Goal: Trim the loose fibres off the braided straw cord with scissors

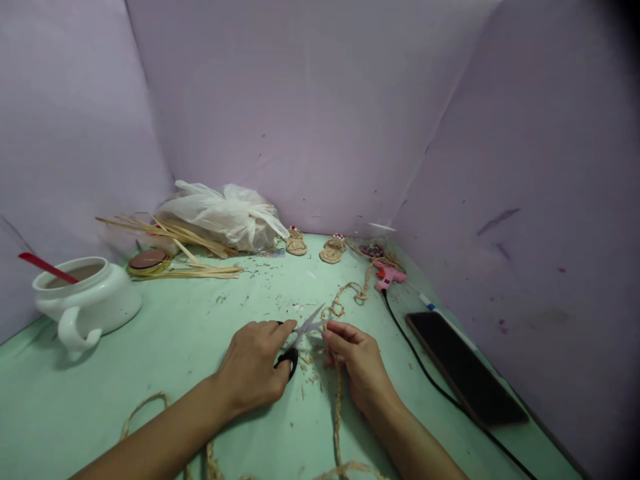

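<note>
My left hand (257,363) is closed on black-handled scissors (302,331), with fingers in the loops. Their blades are spread apart and point right, toward my other hand. My right hand (357,357) pinches a braided straw cord (339,407) close to the blade tips. From there the cord winds away in loose curls toward the back right, and its other stretch hangs down to the near edge. Whether the blades touch the cord I cannot tell. Small straw clippings (311,377) lie scattered between my hands.
A white pot (115,297) with a red stick stands left. Behind are straw strips (200,240), a white plastic bag (225,213) and two small woven sandals (332,250). On the right lie a pink glue gun (389,277), its black cable (415,357) and a dark phone (465,367).
</note>
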A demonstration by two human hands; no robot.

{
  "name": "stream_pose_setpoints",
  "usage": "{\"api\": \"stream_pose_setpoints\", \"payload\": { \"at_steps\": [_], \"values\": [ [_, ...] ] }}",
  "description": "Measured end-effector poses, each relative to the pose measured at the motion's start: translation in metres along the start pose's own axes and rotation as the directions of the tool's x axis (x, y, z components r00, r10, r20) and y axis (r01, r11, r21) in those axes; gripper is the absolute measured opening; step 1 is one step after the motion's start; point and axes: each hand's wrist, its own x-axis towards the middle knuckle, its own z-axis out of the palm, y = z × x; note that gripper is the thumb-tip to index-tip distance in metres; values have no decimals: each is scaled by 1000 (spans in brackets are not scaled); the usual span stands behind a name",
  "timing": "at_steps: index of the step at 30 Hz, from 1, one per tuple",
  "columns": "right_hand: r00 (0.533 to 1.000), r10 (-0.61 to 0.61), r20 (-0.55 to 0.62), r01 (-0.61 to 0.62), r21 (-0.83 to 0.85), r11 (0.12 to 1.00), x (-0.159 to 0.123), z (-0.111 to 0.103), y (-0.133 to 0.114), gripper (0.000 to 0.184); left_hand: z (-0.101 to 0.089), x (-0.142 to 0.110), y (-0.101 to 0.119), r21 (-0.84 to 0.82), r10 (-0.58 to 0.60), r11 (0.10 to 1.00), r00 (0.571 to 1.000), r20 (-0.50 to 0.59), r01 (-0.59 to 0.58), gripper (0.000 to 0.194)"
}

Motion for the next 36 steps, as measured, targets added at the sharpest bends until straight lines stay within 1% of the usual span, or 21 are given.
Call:
{"api": "stream_pose_setpoints", "payload": {
  "at_steps": [3,7,11,15,19,22,24,26,30,34,36],
  "values": [
    [999,30,12,-30,12,999,0,0,-1,21,1,-2,1,71,72,995,997,16,-73,51],
    [995,78,56,-83,94,992,-2,0,-3,25,-4,-2,4,92,103,991,995,-5,-102,52],
    [991,74,113,-90,148,985,-5,-2,-4,25,-4,-1,3,99,114,989,993,-2,-113,51],
    [990,19,136,-36,120,992,-7,-1,-4,22,-2,0,1,140,124,982,992,7,-123,51],
    [992,1,125,-14,100,995,-8,2,-6,19,-3,0,2,235,158,961,987,-43,-143,51],
    [996,21,91,-34,141,989,-8,2,-8,23,-3,-1,1,302,195,940,976,-95,-159,50],
    [997,32,69,-44,171,984,-8,1,-9,26,-2,0,-1,299,219,937,971,-97,-181,50],
    [997,29,71,-41,175,984,-7,0,-9,26,-1,0,-2,267,228,943,971,-78,-200,50],
    [995,0,99,-12,118,993,-6,-1,-7,25,0,0,-1,205,199,961,979,-38,-187,52],
    [997,14,77,-20,76,997,-7,0,-6,28,-3,-1,3,203,183,964,983,-23,-175,53],
    [995,18,96,-23,46,999,-9,1,-5,26,-4,0,4,204,182,964,983,-28,-172,53]
  ]
}}
